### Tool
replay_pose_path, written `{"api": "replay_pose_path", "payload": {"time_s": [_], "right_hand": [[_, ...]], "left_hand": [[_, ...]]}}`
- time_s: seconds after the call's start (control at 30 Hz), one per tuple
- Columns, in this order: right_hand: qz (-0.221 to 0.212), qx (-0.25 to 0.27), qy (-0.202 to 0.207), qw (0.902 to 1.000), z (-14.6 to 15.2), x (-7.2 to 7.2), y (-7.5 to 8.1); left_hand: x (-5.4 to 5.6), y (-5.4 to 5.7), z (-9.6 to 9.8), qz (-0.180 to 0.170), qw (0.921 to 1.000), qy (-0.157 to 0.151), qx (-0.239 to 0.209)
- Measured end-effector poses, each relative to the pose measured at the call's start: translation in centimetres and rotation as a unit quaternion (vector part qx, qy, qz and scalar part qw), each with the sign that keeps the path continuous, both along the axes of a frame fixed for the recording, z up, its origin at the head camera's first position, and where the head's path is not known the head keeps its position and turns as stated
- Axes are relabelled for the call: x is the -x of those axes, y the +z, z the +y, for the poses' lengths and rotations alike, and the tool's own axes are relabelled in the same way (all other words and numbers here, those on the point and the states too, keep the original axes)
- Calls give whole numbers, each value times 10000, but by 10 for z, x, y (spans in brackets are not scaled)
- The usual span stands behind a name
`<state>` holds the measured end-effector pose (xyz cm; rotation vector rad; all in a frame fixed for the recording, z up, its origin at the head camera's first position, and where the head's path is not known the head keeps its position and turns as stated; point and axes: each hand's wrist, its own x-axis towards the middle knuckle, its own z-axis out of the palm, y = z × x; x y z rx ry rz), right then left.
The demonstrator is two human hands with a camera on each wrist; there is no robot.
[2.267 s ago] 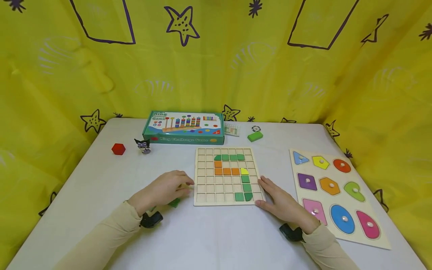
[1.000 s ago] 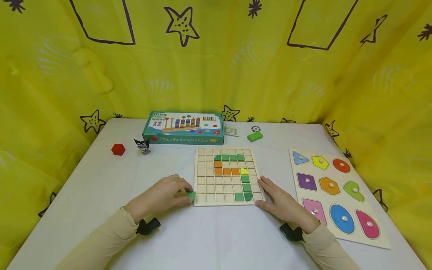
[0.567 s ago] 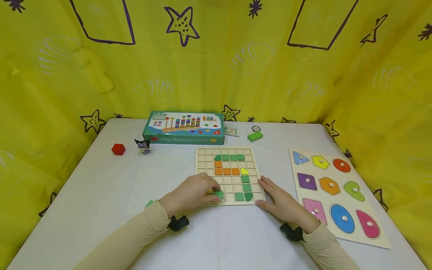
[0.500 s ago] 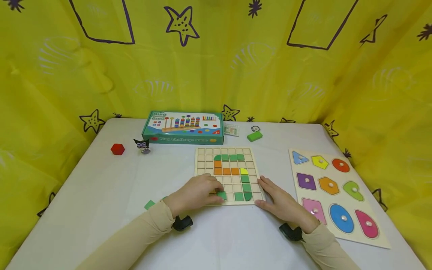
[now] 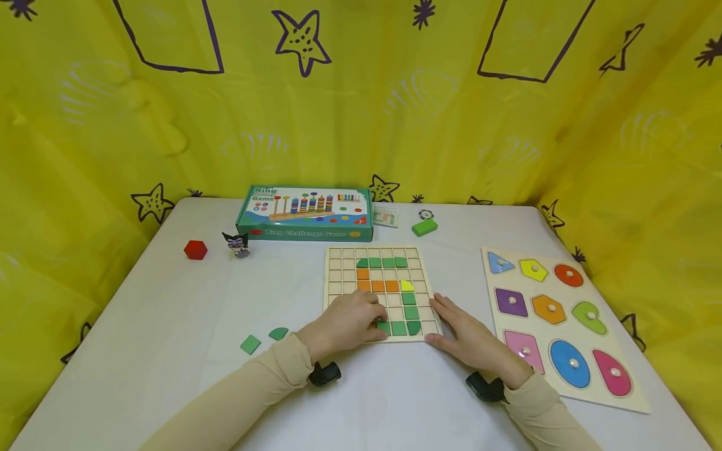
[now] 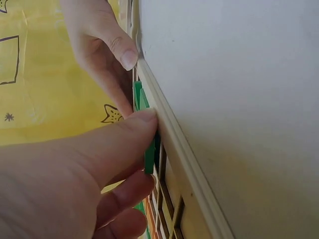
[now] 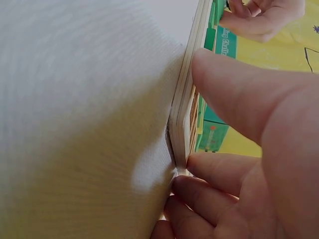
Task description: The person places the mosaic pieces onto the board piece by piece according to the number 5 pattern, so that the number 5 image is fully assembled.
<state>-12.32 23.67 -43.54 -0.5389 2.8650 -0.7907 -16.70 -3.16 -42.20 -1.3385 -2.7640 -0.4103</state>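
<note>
In the head view my left hand is over the front row of a wooden grid board. Its thumb and fingers pinch a green square tile, slightly tilted in the left wrist view, right beside another green tile in that row. My right hand rests at the board's front right corner, fingers extended along the side and thumb at the front edge. Green, orange and yellow tiles lie in the grid. A loose green square and a green quarter-round tile lie left of the board.
A ring game box stands behind the board, with a small pattern card and a green block to its right. A red hexagonal block and a small figurine sit left. A knobbed shape puzzle lies right.
My left hand picked up a green tile left of the board and carried it right along the front row. Two loose tiles came into view behind it. My right hand stayed put.
</note>
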Motion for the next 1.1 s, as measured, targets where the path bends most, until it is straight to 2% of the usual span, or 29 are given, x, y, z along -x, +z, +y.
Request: {"api": "replay_pose_path", "payload": {"time_s": [0.2,0.37,0.57,0.73,0.87,1.0,1.1], "right_hand": [[-38,-7,-9,10000,0,0,0],[43,-13,23,10000,0,0,-1],[107,-13,111,9999,0,1,-1],[99,-39,82,9999,1,1,-1],[66,-81,57,9999,2,0,-1],[57,-104,33,9999,3,0,-1],[86,-77,53,9999,3,0,-1]], "left_hand": [[0,-1,1,-185,9998,36,-34],[0,3,-11,-449,9988,118,-152],[-1,9,-52,-421,9965,691,-189],[-2,6,-96,-338,9907,1310,178],[-7,5,-127,-518,9838,1669,409],[-12,5,-146,-783,9798,1788,434],[-14,6,-152,-930,9801,1710,397]]}}
